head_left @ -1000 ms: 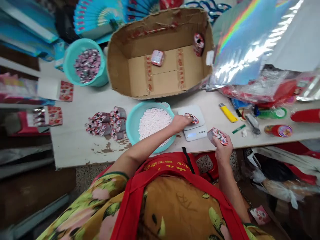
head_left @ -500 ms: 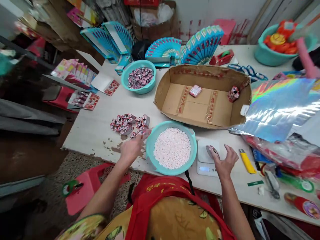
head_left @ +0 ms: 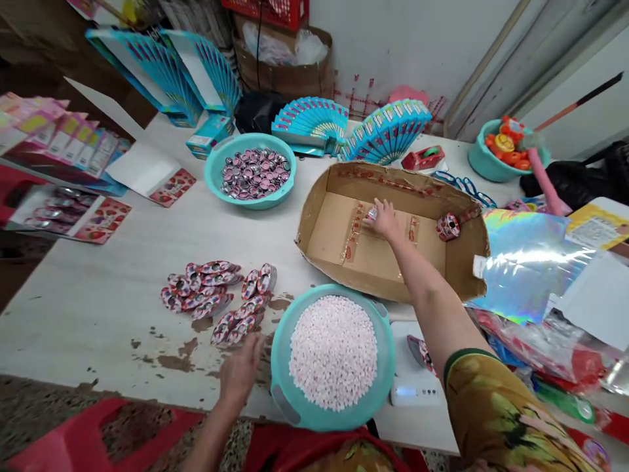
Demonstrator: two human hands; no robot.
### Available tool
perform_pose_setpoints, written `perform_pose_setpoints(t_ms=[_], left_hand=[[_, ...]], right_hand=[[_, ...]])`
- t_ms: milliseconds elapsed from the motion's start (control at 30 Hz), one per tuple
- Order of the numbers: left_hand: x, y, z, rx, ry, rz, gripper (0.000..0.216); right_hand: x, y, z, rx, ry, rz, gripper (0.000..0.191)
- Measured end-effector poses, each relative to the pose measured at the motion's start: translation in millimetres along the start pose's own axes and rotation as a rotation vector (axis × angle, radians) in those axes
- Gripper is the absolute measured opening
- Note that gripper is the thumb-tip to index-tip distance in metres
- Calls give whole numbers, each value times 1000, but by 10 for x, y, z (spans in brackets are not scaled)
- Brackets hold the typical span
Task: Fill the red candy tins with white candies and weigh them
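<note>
My right hand (head_left: 385,221) reaches into the cardboard box (head_left: 319,262), its fingers closed round a small pink-and-white pack (head_left: 372,213). Just below a group of small red-patterned boxes with round holes (head_left: 209,288), my left hand (head_left: 240,370) hovers over the table; its fingers are blurred. Between my arms stands a turquoise basin (head_left: 278,367) full of small pale pink candies (head_left: 334,351). One red-patterned box (head_left: 417,351) rests on the white scale (head_left: 407,390), partly hidden by my right arm. Another red-patterned box (head_left: 448,227) lies in the cardboard box's right end.
A turquoise bowl of pink-and-silver caps (head_left: 255,174) stands at the back left, near fanned blue cartons (head_left: 309,121). Holographic sheets (head_left: 525,262) lie to the right. A red tape dispenser (head_left: 423,157) sits behind the cardboard box. Display boxes (head_left: 63,141) occupy the left side.
My right hand has left the box on the scale and moved up and left into the cardboard box, onto the pack. My left hand has drawn back from the red-patterned boxes. The view has shifted.
</note>
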State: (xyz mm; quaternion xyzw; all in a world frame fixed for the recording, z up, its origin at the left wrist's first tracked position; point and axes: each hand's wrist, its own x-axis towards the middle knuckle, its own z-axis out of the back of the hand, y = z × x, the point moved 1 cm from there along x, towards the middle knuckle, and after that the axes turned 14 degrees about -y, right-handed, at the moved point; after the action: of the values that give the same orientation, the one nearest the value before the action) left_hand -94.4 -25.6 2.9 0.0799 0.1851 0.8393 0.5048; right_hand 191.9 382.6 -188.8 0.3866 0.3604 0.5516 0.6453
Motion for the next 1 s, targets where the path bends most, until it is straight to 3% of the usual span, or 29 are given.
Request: perform_pose_setpoints(t_ms=[100, 200, 333, 433, 533, 600, 633, 733, 800, 1000], left_hand=[[-145, -469, -174, -242, 71, -256, 34], [-184, -1158, -380, -294, 129, -564, 31], [-282, -1885, -553, -357, 172, -732, 53], [-473, -1992, -619, -333, 192, -805, 48], [-618, -1801, -632, -225, 200, -883, 39], [-620, -1646, -601, -213, 200, -835, 32], [-594, -1588, -579, -281, 212, -744, 26], [-455, -1492, -533, -645, 218, -298, 10], [-367, -1461, -516, -764, 190, -121, 15], [-197, -1180, -290, -969, 141, 92, 32]], right_hand=[[-29, 92, -114, 20, 24, -47, 51], [-222, 115, -52, 56, 33, -50, 28], [-663, 92, 312, 218, 70, -54, 31], [-1293, -31, 776, 389, 38, -88, 53], [-2176, -244, 1206, 751, -33, -249, 63], [-2757, -379, 1391, 1018, -76, -440, 63], [-3005, -434, 1453, 1096, -95, -520, 63], [-3513, -546, 1555, 1102, -159, -590, 63], [-3690, -567, 1560, 1079, -185, -575, 60], [-3854, -328, 1411, 1138, -41, -583, 61]])
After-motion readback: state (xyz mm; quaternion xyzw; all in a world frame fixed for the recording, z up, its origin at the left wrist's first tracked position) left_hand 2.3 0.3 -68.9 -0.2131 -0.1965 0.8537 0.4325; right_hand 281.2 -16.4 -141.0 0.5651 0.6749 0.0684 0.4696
